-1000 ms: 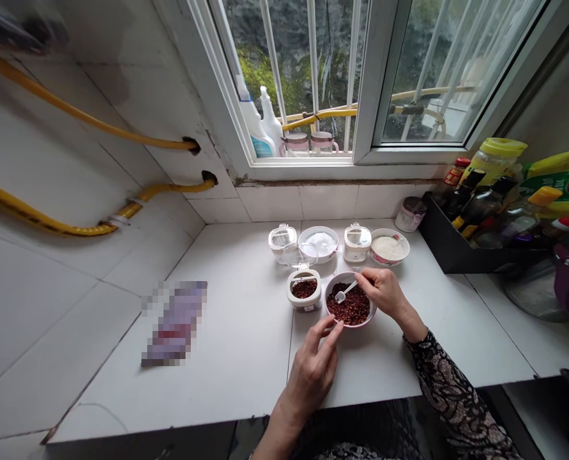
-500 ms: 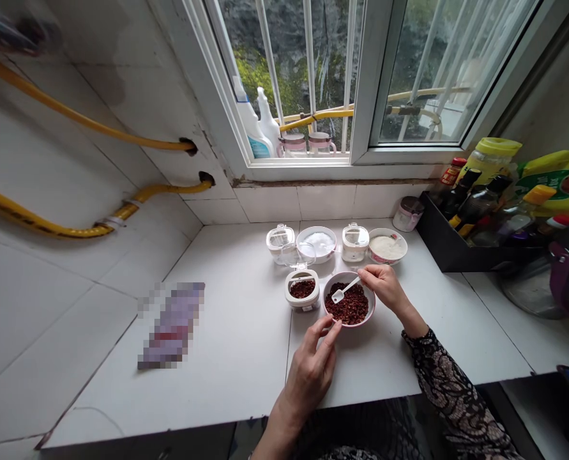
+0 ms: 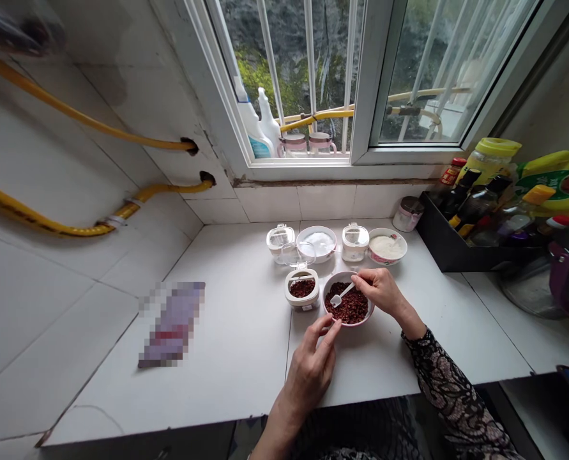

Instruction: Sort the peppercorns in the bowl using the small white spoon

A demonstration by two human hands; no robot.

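My right hand (image 3: 379,291) pinches the handle of a small white spoon (image 3: 342,294), whose scoop end is over the dark red dried grains in a bowl (image 3: 371,313). My left hand (image 3: 311,364) touches the near left rim of that bowl with its fingertips, the fingers somewhat apart. Just left of the bowl stands a clear container with a white rim (image 3: 302,291), its lid raised, holding the same red grains. Behind are two lidded clear containers (image 3: 280,241) (image 3: 356,243), a bowl of white powder (image 3: 317,245) and a bowl of pale grains (image 3: 387,247).
A black box (image 3: 456,255) of bottles stands at the right, beside a lidded jar (image 3: 408,213) and a pot with a purple handle (image 3: 564,278). A blurred purple packet (image 3: 172,326) lies on the left of the white counter (image 3: 236,358). The window is behind.
My right hand has moved slightly left and down with the spoon, whose scoop end has shifted a little left in the bowl. My left hand has barely moved.
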